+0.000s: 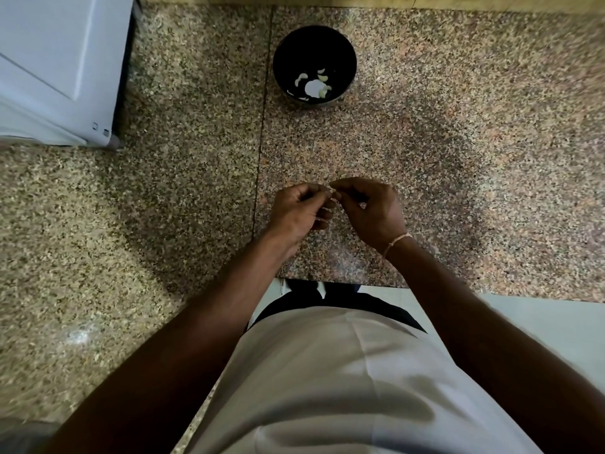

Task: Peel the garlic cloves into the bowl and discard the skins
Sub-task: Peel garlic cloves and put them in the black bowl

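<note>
Item: one small pale garlic clove [333, 195], pinched between the fingertips of both hands just above the speckled pink-and-brown granite surface [458, 158], at centre of view; mostly hidden by the fingers, so how much skin is left cannot be told. Left hand [296, 211]: grip closed on the clove, fingers curled. Right hand [368, 211]: grip likewise closed on the clove by thumb and forefinger, a thin pale bracelet [397, 241] at the wrist. Receptacle: one round black bowl [347, 54], at 12 o'clock from the hands and well apart from them, holding pale peeled garlic pieces [322, 79], roughly five or six; the exact count is unclear, since one larger white patch may be a clove or a glare spot. Other fixtures: one white appliance or cabinet [55, 67] at 10 o'clock; a white garment at 6 o'clock. Discarded skins: none can be picked out, and against the speckled stone they would be hard to spot. Risks, as judged: the clove is small and may slip from the pinch and drop off the near edge; light skins may scatter or fall into the bowl among the peeled pieces.
</note>
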`<state>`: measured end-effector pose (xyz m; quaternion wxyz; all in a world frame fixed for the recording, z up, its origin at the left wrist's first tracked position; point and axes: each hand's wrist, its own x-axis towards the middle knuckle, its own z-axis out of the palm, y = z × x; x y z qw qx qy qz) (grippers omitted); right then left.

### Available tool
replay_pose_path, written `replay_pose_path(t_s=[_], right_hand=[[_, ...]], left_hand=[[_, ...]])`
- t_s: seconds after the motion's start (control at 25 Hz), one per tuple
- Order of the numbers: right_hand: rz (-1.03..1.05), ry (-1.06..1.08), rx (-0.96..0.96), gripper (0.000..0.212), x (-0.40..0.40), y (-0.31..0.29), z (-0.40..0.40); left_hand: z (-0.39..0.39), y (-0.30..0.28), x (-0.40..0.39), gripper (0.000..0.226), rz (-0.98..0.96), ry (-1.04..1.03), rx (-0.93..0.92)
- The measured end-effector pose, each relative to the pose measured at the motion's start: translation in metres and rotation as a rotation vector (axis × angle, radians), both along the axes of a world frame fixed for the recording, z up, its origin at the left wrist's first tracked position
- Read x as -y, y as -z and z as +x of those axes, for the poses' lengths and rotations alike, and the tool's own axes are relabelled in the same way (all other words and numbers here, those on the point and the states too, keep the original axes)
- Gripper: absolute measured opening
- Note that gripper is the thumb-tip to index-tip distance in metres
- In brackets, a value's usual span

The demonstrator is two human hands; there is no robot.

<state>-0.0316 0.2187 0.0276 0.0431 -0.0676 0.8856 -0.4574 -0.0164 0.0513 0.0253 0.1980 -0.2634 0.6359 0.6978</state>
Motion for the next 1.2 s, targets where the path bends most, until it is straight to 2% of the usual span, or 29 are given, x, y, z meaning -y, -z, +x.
replay_pose_path(t_s=[0.2, 0.52, 1.0, 1.2], right_hand=[[-0.037, 0.039, 0.061, 0.013, -0.003, 0.007, 0.002], [-0.271, 0.237, 0.245, 0.012, 0.0, 0.017, 0.002], [-0.274, 0.389, 0.322, 0.009, 0.007, 0.025, -0.002], [-0.244, 0.405, 0.324, 0.009, 0.006, 0.028, 0.0]], left_hand=[[0.002, 0.0, -0.004, 0.009, 0.008, 0.001, 0.0], [0.005, 0.008, -0.005, 0.004, 0.043, -0.019, 0.014], [0.005, 0.017, -0.002, 0.004, 0.015, -0.013, 0.016], [0.006, 0.02, -0.003, 0.012, -0.053, -0.024, 0.021]])
